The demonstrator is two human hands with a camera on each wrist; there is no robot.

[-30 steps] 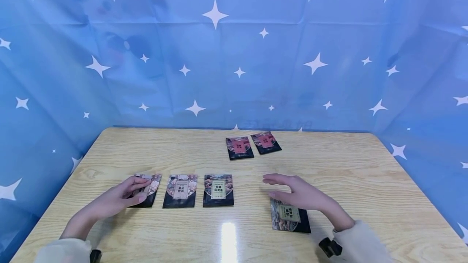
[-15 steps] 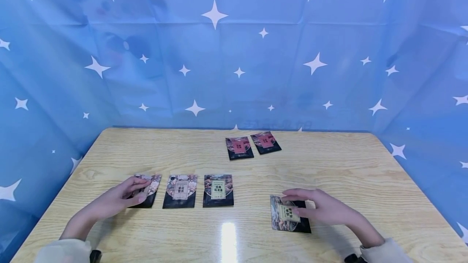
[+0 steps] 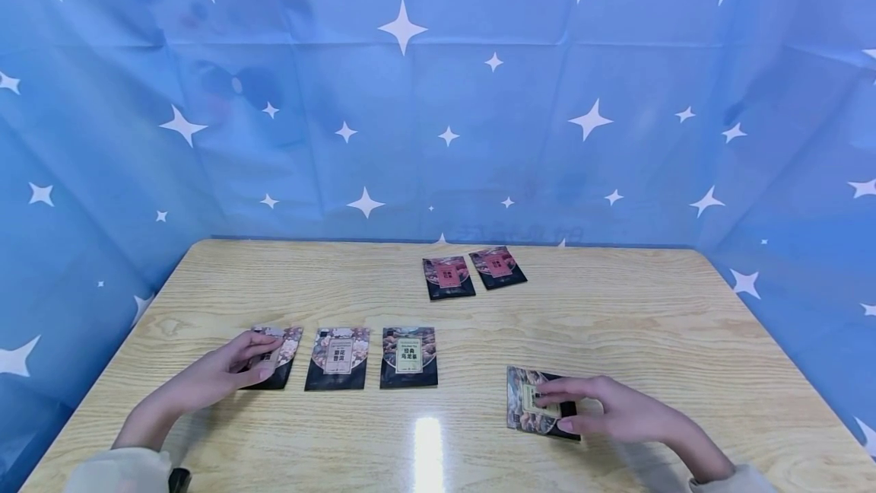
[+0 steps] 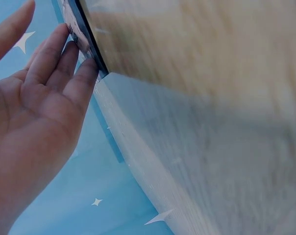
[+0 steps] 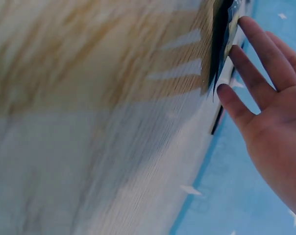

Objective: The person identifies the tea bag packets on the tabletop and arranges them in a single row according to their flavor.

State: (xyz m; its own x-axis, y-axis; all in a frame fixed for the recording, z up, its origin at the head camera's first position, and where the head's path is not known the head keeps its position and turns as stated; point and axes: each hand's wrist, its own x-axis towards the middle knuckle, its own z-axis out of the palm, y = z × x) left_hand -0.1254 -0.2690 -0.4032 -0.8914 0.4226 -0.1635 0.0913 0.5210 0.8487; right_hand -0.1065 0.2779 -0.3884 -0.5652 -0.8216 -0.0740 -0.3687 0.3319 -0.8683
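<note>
My left hand [image 3: 222,367] rests its fingertips on a flowered sachet [image 3: 284,356] at the left of the table, covering part of it. In the left wrist view, the fingers of the left hand [image 4: 50,98] are fairly straight against the sachet [image 4: 82,36]. At the right, my right hand [image 3: 616,409] touches a green-labelled sachet [image 3: 523,402] that lies turned sideways. Spread fingers of the right hand [image 5: 270,93] meet the sachet's face [image 5: 232,32] in the right wrist view. Between the hands lie a pink-labelled flowered sachet [image 3: 338,358] and an upright green-labelled sachet [image 3: 408,357].
Two red-labelled sachets [image 3: 448,277] lie near the back edge of the wooden table [image 3: 328,272]. A blue star-patterned cloth [image 3: 438,97] hangs behind and beside the table. A bright light reflection [image 3: 428,455] shows at the front.
My right hand has come down and to the right, onto the sideways green-labelled sachet, which has shifted very slightly. The left hand stays where it was.
</note>
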